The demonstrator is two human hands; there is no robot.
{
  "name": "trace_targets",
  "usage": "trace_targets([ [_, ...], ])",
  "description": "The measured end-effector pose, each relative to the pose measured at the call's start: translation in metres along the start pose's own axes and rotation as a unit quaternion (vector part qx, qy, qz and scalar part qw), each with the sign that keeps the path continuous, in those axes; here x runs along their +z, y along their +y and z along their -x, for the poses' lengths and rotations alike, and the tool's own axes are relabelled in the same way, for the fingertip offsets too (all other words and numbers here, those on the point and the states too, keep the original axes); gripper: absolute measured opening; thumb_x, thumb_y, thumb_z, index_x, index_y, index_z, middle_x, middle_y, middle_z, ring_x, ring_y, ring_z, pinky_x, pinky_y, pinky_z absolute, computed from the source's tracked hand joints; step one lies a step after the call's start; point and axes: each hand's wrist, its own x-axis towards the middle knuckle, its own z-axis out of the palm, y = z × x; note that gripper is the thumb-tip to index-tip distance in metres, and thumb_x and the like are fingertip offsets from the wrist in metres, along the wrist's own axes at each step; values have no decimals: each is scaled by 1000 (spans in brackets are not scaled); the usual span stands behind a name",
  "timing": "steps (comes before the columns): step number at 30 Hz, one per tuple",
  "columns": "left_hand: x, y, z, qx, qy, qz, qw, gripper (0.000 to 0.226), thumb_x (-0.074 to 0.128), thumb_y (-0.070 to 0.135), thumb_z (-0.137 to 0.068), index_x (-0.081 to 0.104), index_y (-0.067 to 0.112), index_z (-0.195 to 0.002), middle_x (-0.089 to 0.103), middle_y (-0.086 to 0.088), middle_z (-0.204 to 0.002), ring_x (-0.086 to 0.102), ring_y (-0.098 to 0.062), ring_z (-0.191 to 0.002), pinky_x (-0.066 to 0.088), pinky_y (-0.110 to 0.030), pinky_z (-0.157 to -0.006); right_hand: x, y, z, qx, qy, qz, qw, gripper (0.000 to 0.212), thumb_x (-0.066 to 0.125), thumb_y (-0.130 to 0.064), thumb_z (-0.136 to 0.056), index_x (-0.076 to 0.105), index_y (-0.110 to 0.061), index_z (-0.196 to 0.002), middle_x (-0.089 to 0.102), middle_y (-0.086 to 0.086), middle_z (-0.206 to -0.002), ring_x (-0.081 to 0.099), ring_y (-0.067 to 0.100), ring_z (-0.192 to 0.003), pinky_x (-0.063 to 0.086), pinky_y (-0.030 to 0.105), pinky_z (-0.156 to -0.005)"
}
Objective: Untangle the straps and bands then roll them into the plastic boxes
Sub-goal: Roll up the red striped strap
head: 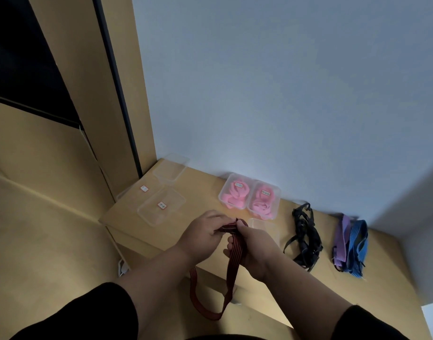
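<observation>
Both hands pinching red strap

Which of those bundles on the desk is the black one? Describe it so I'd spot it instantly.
Start at the light wooden desk under the white wall. Right of the two clear plastic boxes of pink bands lies the tangled black strap bundle. It is the only black heap, left of the purple and blue straps.

ribbed woven red strap, clear glossy plastic boxes, matt wooden table.
</observation>
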Motion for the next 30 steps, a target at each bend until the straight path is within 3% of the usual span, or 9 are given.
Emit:
trace_targets([
  [3, 1, 6, 2, -117, -32, 105, 987, 52, 57, 7, -90, 54, 28, -138, 63, 3, -122, 61, -6, -108, 49, -23, -98, -3, -4, 0, -30, -4, 17, 999, 28, 48, -21, -106, 63, 2, -108, 62, 11, -68, 60, 22, -61, 57, 37, -68],
  [5, 0, 11, 2, -191, -52, 259, 945, 42, 57, 6, -93, 56, 21, -132, 69, -4, -108, 69, -18, -92, 58, -41, -90, -6, -6, -1, -50, -10, 32, 998, 29, 47, -20, -106, 63, 4, -112, 63, 11, -71, 60, 22, -62, 56, 36, -67],
  [7, -4, 14, 1, -217, -60, 356, 907, 26, 55, 4, -97, 62, 9, -122, 69, -9, -92, 66, -23, -77, 60, -45, -81, -10, -6, -2, -64, -10, 54, 996, 28, 48, -20, -106, 65, 2, -108, 63, 10, -72, 60, 22, -63, 55, 35, -67],
  [10, -6, 13, -2, -208, -66, 312, 925, 18, 57, 7, -98, 65, 4, -114, 68, -5, -82, 63, -18, -71, 59, -33, -70, -13, -5, -2, -72, -5, 74, 995, 27, 52, -20, -105, 67, 3, -104, 65, 11, -72, 61, 22, -63, 55, 36, -68],
  [16, -5, 10, -7, -190, -22, 174, 966, 19, 66, 8, -91, 71, 21, -104, 70, -4, -88, 68, -14, -78, 58, -29, -76, -14, -2, 0, -35, 13, 96, 995, 33, 63, -23, -99, 66, 9, -107, 66, 16, -78, 64, 23, -66, 57, 32, -66],
  [19, -7, 3, -9, -112, -24, 8, 993, 17, 67, 12, -89, 72, 23, -101, 64, 4, -91, 60, -7, -86, 45, -22, -75, -13, -2, 2, -19, -15, 91, 996, 38, 67, -28, -96, 66, 8, -109, 64, 16, -79, 63, 24, -68, 57, 35, -68],
  [21, -7, -3, -10, -53, -17, -37, 998, 18, 66, 12, -90, 73, 21, -103, 61, 7, -95, 57, -6, -91, 45, -23, -80, -11, -2, 2, -16, -20, 81, 996, 45, 65, -35, -97, 66, 8, -110, 65, 17, -80, 64, 25, -69, 57, 36, -68],
  [26, -4, -4, -10, 5, -13, -50, 999, 22, 62, 9, -91, 69, 21, -109, 54, 11, -103, 56, -5, -96, 46, -20, -82, -7, -2, 3, -54, 14, 101, 993, 34, 56, -28, -103, 67, 4, -108, 65, 14, -76, 62, 22, -65, 58, 32, -65],
  [30, -8, 4, -6, -126, -49, 101, 986, 50, 65, 12, -89, 54, 33, -132, 59, 14, -120, 59, -1, -109, 51, -24, -90, -9, -6, 4, -107, 24, 161, 981, 25, 53, -19, -104, 66, 2, -106, 65, 14, -77, 62, 20, -65, 58, 31, -67],
])
